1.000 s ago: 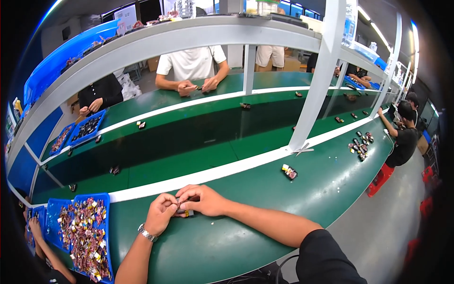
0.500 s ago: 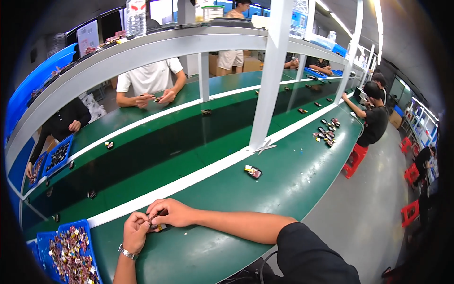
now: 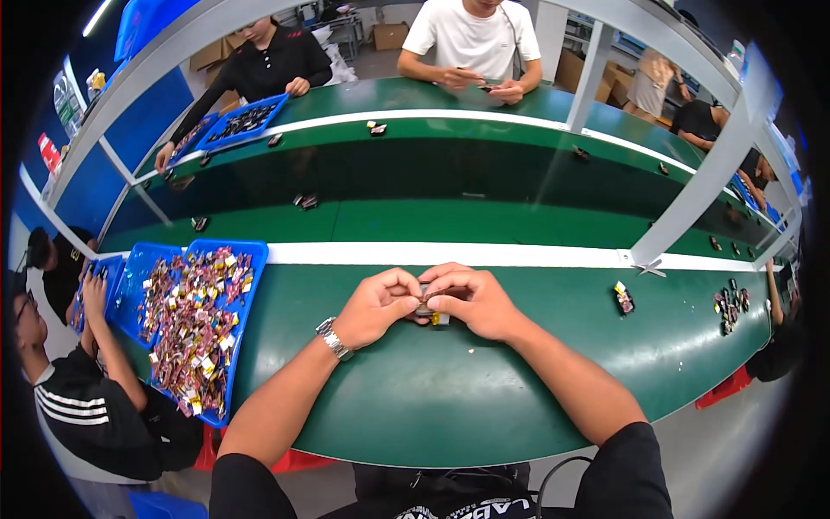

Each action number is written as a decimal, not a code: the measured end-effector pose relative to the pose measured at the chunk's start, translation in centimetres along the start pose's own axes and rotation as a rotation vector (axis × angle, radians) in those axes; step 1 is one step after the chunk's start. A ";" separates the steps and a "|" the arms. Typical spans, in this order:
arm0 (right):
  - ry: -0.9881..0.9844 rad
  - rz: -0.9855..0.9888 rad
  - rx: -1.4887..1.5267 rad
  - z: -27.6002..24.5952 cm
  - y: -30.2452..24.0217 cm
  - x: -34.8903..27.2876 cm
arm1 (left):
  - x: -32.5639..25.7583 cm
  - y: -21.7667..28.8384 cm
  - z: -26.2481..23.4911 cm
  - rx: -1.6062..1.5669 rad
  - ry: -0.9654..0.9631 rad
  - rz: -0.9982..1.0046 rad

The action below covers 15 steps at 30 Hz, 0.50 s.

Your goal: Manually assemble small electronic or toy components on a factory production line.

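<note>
My left hand (image 3: 377,310), with a metal watch on its wrist, and my right hand (image 3: 475,301) meet over the green table in front of me. Both sets of fingers are closed in a pinch on a small electronic part (image 3: 440,319). A yellow and white bit of it shows below the fingertips; the rest is mostly covered. To the left stand blue trays (image 3: 260,264), one heaped with small reddish-brown boards bearing white and yellow bits. A similar dark part (image 3: 623,300) lies alone to the right of my hands.
Beyond a white strip (image 3: 363,253) runs a dark green belt (image 3: 398,221) with scattered parts. A white post (image 3: 705,182) rises at the right, scissors (image 3: 650,269) by its foot. Several parts (image 3: 731,305) lie farther right. People sit across and at both sides.
The view has swung left, bringing the blue trays and a person at the left fully into sight. Both hands still pinch the small part together.
</note>
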State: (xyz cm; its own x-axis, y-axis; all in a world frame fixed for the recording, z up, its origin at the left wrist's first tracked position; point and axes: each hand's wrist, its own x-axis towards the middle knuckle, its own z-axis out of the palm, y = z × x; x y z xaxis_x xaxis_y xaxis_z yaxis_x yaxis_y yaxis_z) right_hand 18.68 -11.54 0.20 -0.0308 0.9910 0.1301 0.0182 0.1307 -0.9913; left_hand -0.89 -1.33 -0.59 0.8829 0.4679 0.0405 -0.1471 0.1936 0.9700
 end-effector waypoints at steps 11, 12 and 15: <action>-0.034 -0.021 0.018 0.2 -0.1 -0.3 | -0.3 -0.1 0.1 0.030 -0.007 0.032; -0.034 -0.020 0.018 0.3 -0.1 -0.3 | -0.3 -0.2 0.0 0.030 -0.007 0.031; -0.030 -0.009 0.006 0.3 -0.1 -0.2 | -0.2 -0.2 -0.1 0.008 -0.013 0.015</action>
State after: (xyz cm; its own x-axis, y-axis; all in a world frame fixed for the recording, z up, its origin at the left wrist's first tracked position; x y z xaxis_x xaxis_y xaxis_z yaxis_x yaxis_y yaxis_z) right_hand 18.37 -11.75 0.26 -0.0605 0.9885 0.1385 0.0118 0.1394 -0.9902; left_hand -1.11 -1.35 -0.84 0.8863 0.4594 0.0586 -0.1572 0.1793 0.9712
